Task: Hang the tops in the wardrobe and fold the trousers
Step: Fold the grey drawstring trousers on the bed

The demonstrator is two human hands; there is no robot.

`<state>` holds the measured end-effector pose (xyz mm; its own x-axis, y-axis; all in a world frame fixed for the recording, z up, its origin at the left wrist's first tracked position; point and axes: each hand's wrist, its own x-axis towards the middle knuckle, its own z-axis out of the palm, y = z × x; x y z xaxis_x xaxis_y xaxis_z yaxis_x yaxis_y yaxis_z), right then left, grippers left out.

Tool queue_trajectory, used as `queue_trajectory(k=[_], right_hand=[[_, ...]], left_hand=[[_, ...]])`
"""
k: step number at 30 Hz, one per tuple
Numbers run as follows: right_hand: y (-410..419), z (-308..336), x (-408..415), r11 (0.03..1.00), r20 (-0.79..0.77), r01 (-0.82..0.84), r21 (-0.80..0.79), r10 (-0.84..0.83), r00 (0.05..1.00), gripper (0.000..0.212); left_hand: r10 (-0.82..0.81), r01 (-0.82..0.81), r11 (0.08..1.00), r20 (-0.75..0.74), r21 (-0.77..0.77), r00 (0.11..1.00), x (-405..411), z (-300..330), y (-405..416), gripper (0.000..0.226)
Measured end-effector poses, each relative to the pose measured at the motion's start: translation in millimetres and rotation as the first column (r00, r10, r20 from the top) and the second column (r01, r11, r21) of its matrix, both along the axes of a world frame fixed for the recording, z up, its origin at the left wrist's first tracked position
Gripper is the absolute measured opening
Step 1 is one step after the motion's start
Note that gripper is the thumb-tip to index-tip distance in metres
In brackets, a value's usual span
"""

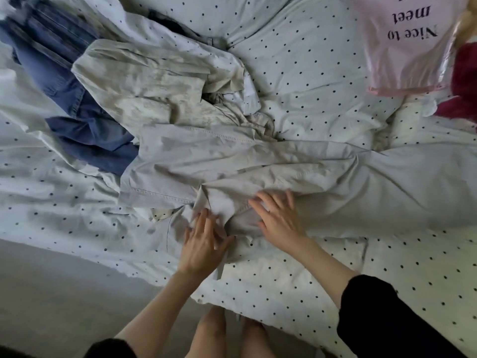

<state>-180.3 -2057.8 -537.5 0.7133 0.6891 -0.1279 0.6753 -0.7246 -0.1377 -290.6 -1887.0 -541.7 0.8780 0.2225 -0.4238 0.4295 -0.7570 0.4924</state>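
Pale grey trousers (232, 161) are sprawled across the polka-dot duvet (322, 73), near end bunched up by the bed's edge. Both hands sit flat on that crumpled end. Left hand (204, 241) has its fingers spread, pressing the cloth; right hand (280, 215) too, fingers straight and fanned out, nothing pinched. Blue jeans (64, 81) lie at the far left, a pink top (402, 42) at the far right.

Black sleeves (382, 313) pushed up both forearms, bare legs (214, 332) below
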Motion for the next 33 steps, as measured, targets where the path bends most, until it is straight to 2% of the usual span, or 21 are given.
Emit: queue_trajectory(k=[1,3,6,8,15,20,25,28,33], right_hand=[[1.8,-1.4,2.6,0.999,-0.034,0.011,-0.041,-0.013,0.999,0.056],[10.5,-0.7,12.0,0.997,-0.08,0.015,-0.077,-0.021,0.997,0.053],[24.1,-1.7,27.4,0.993,-0.084,-0.031,-0.113,0.021,0.996,0.039],[30.0,-1.7,33.3,0.991,-0.072,-0.06,-0.122,0.052,0.996,0.031],[42.1,31.0,42.1,0.989,-0.037,-0.036,0.145,0.041,0.998,0.02],[48.8,65.7,65.8,0.964,-0.158,0.025,0.263,0.017,0.987,0.02],[63.7,80.6,105.7,0.957,-0.166,0.095,0.275,-0.05,0.985,0.02],[75.1,73.0,124.5,0.965,-0.183,0.111,0.239,-0.068,0.981,0.023],[93.5,45.3,155.9,0.978,-0.095,0.143,0.152,-0.129,0.987,0.028]], left_hand=[[-0.009,0.01,1.0,-0.04,0.028,0.999,2.3,-6.1,-2.7,0.063],[0.022,-0.016,0.994,-0.046,0.112,0.999,11.2,-11.0,-6.9,0.063],[0.089,-0.09,0.969,0.015,0.231,0.996,25.8,-7.3,-12.0,0.045],[0.064,-0.056,0.949,-0.016,0.31,0.998,33.1,-1.0,-9.9,0.035],[0.128,-0.074,0.851,-0.068,0.521,0.989,37.0,40.7,38.6,0.03],[0.166,-0.077,0.807,-0.101,0.586,0.981,67.2,88.9,82.0,0.031],[0.109,0.013,0.799,-0.166,0.601,0.98,113.3,122.2,120.5,0.029],[0.055,0.042,0.785,-0.138,0.618,0.989,135.4,119.9,143.2,0.023],[-0.084,0.099,0.807,-0.053,0.582,0.995,173.1,87.8,179.0,0.021]])
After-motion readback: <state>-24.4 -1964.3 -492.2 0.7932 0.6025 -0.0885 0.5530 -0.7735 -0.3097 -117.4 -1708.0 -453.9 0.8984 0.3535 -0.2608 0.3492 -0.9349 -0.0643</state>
